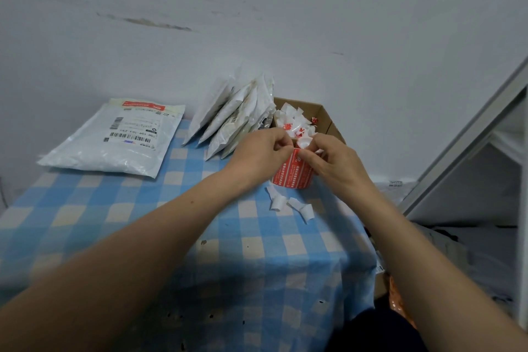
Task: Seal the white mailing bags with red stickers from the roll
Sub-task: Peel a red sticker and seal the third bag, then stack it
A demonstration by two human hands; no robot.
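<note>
Roll [291, 177] of red stickers stands upright on worktop [143, 223], far right. Left hand [263, 151] and right hand [334, 160] both pinch at its top rim; whether sticker or backing, cannot tell. Judgement: stickers thin, limp, tacky, so lift by one corner. Roll light and may tip, so steady it. Bags [237, 120] lean just behind it, likely soft and slippery. Box [325, 114] holds scraps [294, 123].

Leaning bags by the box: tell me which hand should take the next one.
Left, probably. Both hands pinch at the top of the sticker roll, but the left hand sits beside the leaning bags; the right hand is across the roll, nearer the cardboard box.
</note>
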